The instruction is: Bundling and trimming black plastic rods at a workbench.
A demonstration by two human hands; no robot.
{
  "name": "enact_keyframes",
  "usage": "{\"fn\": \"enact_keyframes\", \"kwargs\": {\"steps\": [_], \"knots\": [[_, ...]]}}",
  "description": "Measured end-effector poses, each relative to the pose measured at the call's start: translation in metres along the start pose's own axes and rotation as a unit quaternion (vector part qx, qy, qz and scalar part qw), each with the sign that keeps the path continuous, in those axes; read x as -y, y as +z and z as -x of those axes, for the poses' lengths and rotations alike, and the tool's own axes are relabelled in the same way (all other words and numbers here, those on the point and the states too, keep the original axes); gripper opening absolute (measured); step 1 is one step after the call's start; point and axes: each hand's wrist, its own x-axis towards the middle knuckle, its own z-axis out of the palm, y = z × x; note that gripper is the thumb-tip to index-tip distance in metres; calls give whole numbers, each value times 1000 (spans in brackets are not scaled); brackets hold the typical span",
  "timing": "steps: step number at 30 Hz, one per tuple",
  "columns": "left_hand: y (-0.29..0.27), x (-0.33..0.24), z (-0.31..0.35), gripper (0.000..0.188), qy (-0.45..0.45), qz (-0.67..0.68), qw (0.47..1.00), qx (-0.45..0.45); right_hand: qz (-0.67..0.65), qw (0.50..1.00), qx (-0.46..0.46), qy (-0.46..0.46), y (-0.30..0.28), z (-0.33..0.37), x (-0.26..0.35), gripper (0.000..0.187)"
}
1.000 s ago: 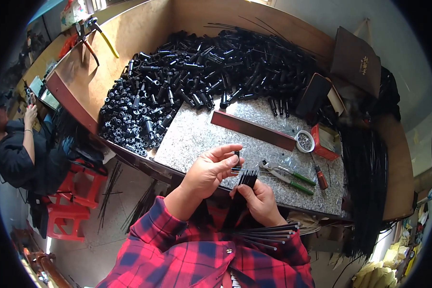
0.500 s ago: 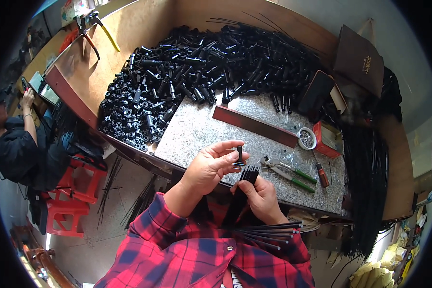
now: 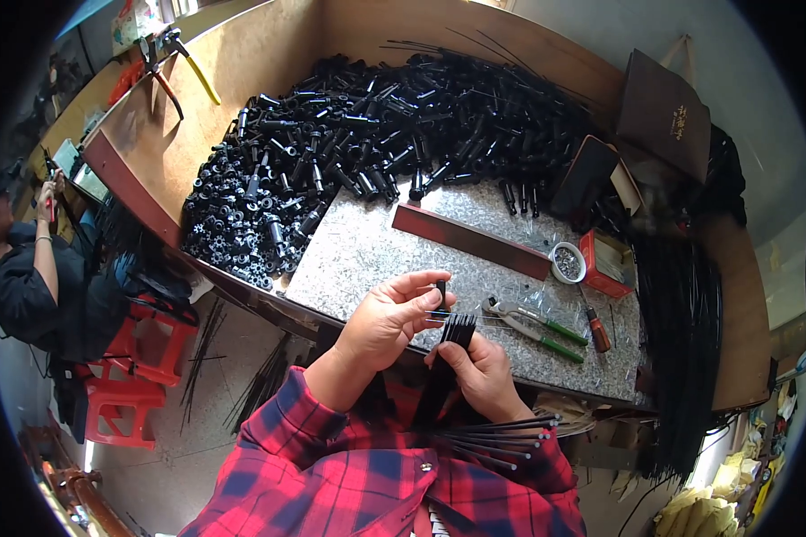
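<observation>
My left hand (image 3: 383, 315) pinches a short black tube (image 3: 441, 294) between thumb and fingers. Thin wires stick out sideways just under the tube. Right beside it, my right hand (image 3: 476, 369) is wrapped round a bundle of slim black rods (image 3: 458, 331), its thumb laid across them. The upper rod ends fan out close to the tube. Farther down, the dark rods pass in front of my body, and several capped ends (image 3: 528, 434) spread out by my right sleeve. Whether the tube touches the rods, I cannot tell.
Behind my hands lies a speckled stone slab (image 3: 349, 242) with a long dark bar (image 3: 470, 242), green-handled pincers (image 3: 546, 331), a screwdriver (image 3: 597, 331), a small white bowl (image 3: 568, 262) and a red box (image 3: 607, 264). Black parts (image 3: 358, 134) heap behind it. A co-worker (image 3: 40, 286) sits at left.
Both my hands, with the tube and the rods, have shifted very slightly left in the picture; the holds are unchanged. The co-worker's hand at left has moved a little.
</observation>
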Motion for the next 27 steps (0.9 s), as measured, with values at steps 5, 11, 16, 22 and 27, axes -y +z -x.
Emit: {"fn": "enact_keyframes", "kwargs": {"steps": [5,11,16,22,27], "knots": [[-3,1,0,33,1,0,1000,-6,2,1000,8,13,-1,-1,2,22],[-2,-1,2,34,4,-6,1000,-12,0,1000,7,1,2,-2,1,22],[-2,-5,2,30,-8,-10,1000,3,-6,1000,12,9,0,-3,-2,22],[-5,-5,3,31,-13,-24,1000,-5,-15,1000,6,9,2,-4,-1,23],[-3,-5,4,31,-8,-27,999,33,-20,999,10,23,2,-4,0,23]]}}
